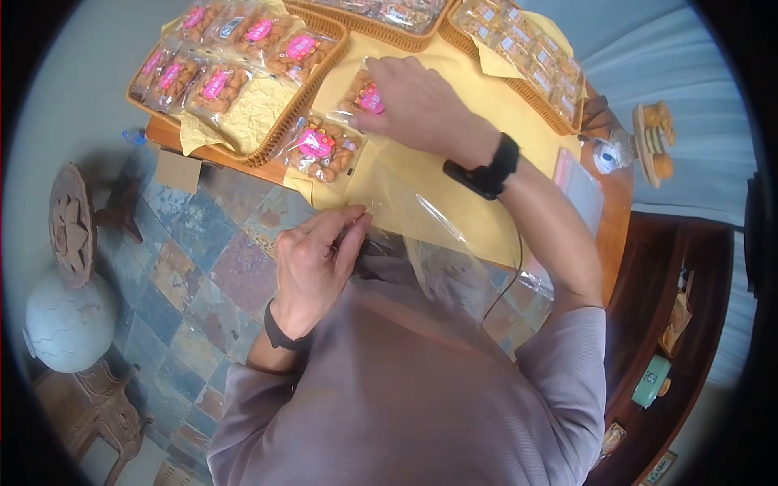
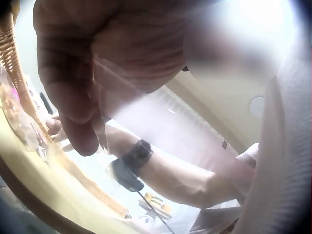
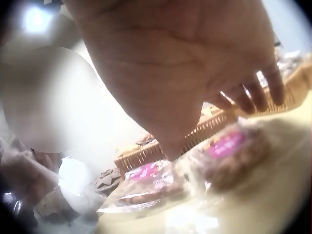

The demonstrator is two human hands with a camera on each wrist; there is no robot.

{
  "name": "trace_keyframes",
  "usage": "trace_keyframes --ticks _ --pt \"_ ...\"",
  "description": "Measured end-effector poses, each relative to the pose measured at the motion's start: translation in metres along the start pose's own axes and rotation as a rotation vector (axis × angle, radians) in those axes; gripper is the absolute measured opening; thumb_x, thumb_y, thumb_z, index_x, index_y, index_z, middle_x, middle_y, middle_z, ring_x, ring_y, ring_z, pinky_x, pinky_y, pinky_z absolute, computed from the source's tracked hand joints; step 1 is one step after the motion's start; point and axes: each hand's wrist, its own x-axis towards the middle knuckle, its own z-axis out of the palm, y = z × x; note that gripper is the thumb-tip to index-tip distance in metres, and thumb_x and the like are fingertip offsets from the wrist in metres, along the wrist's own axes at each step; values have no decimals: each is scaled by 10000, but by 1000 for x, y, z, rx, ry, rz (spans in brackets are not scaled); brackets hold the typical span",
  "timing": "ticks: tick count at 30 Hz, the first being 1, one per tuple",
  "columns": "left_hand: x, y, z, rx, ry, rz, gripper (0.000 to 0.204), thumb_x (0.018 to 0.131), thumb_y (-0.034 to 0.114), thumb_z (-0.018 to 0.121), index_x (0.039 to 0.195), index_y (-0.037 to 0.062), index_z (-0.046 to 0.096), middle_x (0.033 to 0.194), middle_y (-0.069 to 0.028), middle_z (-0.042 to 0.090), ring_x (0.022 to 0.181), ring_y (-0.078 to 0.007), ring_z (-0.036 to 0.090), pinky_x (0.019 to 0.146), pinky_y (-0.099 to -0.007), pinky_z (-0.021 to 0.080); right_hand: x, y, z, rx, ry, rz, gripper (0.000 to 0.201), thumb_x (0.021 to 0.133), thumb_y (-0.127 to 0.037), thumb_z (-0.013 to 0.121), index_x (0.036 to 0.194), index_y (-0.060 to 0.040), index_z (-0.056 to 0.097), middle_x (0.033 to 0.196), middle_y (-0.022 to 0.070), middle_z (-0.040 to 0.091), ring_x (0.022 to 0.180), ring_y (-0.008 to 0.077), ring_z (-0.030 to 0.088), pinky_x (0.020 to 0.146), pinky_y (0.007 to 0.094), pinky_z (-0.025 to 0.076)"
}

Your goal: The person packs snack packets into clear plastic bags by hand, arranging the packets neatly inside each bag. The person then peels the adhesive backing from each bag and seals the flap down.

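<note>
Fingers of the left hand (image 1: 312, 255) pinch a clear bag (image 1: 442, 243); the right hand (image 1: 417, 105) covers part of a packet (image 1: 354, 100).
Head view: the bag hangs limp and glossy at centre, streaked with glare; the packet, upper centre, shows brown lumps and a pink label, near a second packet (image 1: 320, 150) on the bench (image 1: 617, 219). Left wrist view: the sheer bag crosses mid-frame. Right wrist view: fingers spread, upper right; whether they grip, I cannot tell.

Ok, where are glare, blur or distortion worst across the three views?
Head: fisheye bending, black corners, a bright streak on the clear bag; left wrist: the left hand dark against washed-out light; right wrist: pink-labelled packets blurred, glare on the yellow cloth.
</note>
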Motion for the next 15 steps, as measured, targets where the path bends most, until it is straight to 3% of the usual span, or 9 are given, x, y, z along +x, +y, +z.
trace_keyframes --ticks 2,3,5,6,8,15 --pt "-3 1 0 -42 15 -34 142 902 10 746 1042 -14 758 761 -96 719 623 -121 696 563 -244 520 3 -8 10 26 -73 88 682 828 -413 793 1279 33 542 1104 236 619 1072 405 578 928 491 490" --pt "-4 0 0 -38 9 -38 142 902 10 746 1042 -14 758 761 -96 719 623 -121 696 563 -244 520 4 -9 15 33 -74 91 682 828 -413 793 1279 33 542 1104 236 619 1072 405 578 928 491 490" --pt "-1 -4 0 -55 -16 29 155 915 3 730 1065 -9 762 766 -97 724 622 -123 698 567 -240 529 4 -7 22 49 54 106 653 711 -402 846 1104 49 584 1121 221 604 1039 392 596 864 498 516" --pt "0 -3 1 -54 -31 37 155 915 3 730 1065 -9 762 766 -97 724 622 -123 698 567 -240 529 4 -6 22 50 60 122 653 711 -402 846 1104 49 584 1121 221 604 1039 392 596 864 498 516" --pt "4 0 4 -140 -82 -52 125 901 10 740 1020 -26 749 802 -150 719 618 -204 702 563 -292 526 4 -1 20 150 33 223 706 652 -393 871 1087 76 573 1141 270 569 1042 423 580 892 488 512" --pt "17 5 15 -161 -161 -39 121 904 29 752 1006 -37 745 775 -142 711 635 -192 714 562 -286 524 -9 31 12 308 -158 302 769 589 -404 888 1064 102 557 1109 312 558 1039 452 564 908 488 499"
